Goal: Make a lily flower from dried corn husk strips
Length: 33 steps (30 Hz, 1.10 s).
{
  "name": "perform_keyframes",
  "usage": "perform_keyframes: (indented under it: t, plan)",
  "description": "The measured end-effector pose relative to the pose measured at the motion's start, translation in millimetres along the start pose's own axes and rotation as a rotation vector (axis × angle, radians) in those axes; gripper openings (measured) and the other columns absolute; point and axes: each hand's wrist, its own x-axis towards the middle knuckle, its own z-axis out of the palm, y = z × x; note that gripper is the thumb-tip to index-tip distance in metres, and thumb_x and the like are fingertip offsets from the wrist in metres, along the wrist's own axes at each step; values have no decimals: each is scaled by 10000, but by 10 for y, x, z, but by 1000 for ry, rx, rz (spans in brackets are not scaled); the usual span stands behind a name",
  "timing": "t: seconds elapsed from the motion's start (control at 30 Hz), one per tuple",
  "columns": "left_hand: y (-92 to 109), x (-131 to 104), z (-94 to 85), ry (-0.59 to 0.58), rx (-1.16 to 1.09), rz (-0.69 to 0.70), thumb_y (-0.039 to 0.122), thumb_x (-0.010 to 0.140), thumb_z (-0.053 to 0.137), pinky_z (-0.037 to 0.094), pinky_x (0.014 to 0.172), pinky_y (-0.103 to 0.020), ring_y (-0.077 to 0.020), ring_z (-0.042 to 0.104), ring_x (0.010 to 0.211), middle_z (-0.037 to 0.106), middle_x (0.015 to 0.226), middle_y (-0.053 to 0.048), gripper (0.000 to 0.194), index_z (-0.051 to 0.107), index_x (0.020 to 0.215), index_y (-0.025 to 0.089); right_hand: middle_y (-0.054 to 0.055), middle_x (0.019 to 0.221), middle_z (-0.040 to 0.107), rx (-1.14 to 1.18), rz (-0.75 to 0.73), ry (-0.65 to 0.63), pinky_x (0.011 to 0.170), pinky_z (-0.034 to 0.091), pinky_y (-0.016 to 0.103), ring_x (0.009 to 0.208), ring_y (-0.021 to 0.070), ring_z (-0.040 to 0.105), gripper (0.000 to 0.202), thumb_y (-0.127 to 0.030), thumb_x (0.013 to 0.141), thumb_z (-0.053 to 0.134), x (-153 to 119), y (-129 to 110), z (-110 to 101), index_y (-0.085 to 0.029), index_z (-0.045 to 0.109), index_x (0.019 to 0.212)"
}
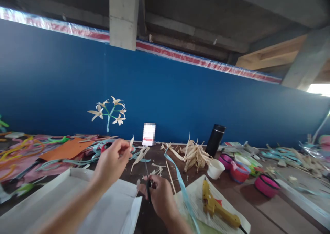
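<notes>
**Above a brown table: pale petal-like piece and scissors, held in separate hands**

The pale petal-like piece is slender, cream-coloured and tapered to a tip that points upward. It stands upright between the thumb and fingers of the left hand, which is pinched on it, left of the lit phone. Its colour resembles the narrow petals of the flower spray behind, which has green stems on a light-blue stalk. The right hand, well apart from the left, is wrapped around black-handled scissors, blades directed away from the wearer. Cream husks lie in a bunch near the black bottle and white cup.

Lettering: the phone screen is masked by pixelation, a red band visible near its base; its text cannot be read. The sheet beneath the yellow glue gun bears faint lines, too weak to decipher.

Limits of view: fingers conceal the lower end of the petal-like piece and part of the scissors' handles; whether the blades are spread cannot be told. The white tray, both forearms and the glue gun's cord are cut off below.
</notes>
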Motion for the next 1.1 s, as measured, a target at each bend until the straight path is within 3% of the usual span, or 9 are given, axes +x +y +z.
perform_keyframes:
  t: [0.13, 0.2, 0.3, 0.4, 0.53, 0.73, 0.9, 1.03, 1.1]
  plan:
    - [-337, -229, 237, -252, -443, -351, 446, 677, 618, 476, 557, -273, -216, 611, 728, 675, 791, -70, 274, 582, 767, 190, 6, 680, 649, -137, 21, 95, 499, 342, 224, 592, 160, 564, 312, -427, 677, 653, -15, -49, -102, -225, 676, 913]
    - [-430, -323, 350, -327, -555, -401, 446, 647, 660, 485, 633, -279, -218, 614, 803, 681, 830, -69, 297, 614, 770, 180, 18, 740, 675, -225, 8, 100, 533, 360, 230, 658, 180, 601, 285, -406, 691, 642, -35, -63, -120, -236, 667, 919]
    - [-493, -426, 447, -392, -687, -350, 436, 648, 670, 472, 781, -318, -244, 602, 930, 674, 929, -82, 273, 652, 724, 175, 33, 789, 697, -439, 23, 134, 578, 376, 252, 724, 215, 639, 248, -376, 695, 637, -65, -71, -92, -262, 636, 916]
    - [-537, -484, 487, -380, -632, -273, 406, 640, 683, 413, 903, -316, -269, 527, 1106, 652, 1071, -93, 233, 651, 602, 178, 24, 788, 702, -645, 27, 154, 589, 382, 270, 735, 243, 657, 252, -354, 691, 633, -92, -82, -5, -274, 580, 924]
    - [-641, -520, 530, -397, -493, -300, 444, 673, 630, 487, 755, -309, -250, 623, 893, 676, 1022, -82, 275, 683, 707, 176, 20, 832, 702, -704, -5, 97, 622, 400, 264, 774, 243, 659, 356, -308, 653, 670, -120, -135, 106, -259, 532, 977]
    - [-714, -539, 519, -338, -351, -246, 435, 713, 571, 494, 677, -273, -207, 633, 744, 704, 906, -54, 267, 664, 689, 186, -40, 843, 693, -327, -44, -114, 567, 392, 168, 724, 140, 635, 376, -196, 625, 681, -161, -183, 26, -258, 561, 976]
    - [-728, -512, 492, -338, -349, -247, 438, 703, 580, 492, 689, -277, -210, 641, 745, 705, 946, -56, 263, 666, 695, 190, -53, 804, 698, -485, -120, -4, 578, 377, 182, 728, 145, 641, 232, -229, 692, 630, -160, -167, -34, -297, 620, 914]
    - [-786, -468, 473, -309, -379, -192, 443, 697, 592, 455, 828, -291, -252, 574, 1036, 645, 1135, -70, 255, 665, 726, 201, -20, 831, 705, -586, -128, 161, 616, 400, 205, 740, 158, 646, 237, -238, 738, 574, -134, -284, -133, -292, 627, 963]
    - [-801, -464, 462, -269, -346, -180, 468, 669, 611, 456, 819, -291, -259, 562, 1054, 629, 1160, -68, 265, 653, 712, 211, -8, 834, 704, -547, -114, 272, 625, 420, 207, 726, 154, 647, 290, -236, 739, 571, -176, -390, -292, -277, 602, 1024]
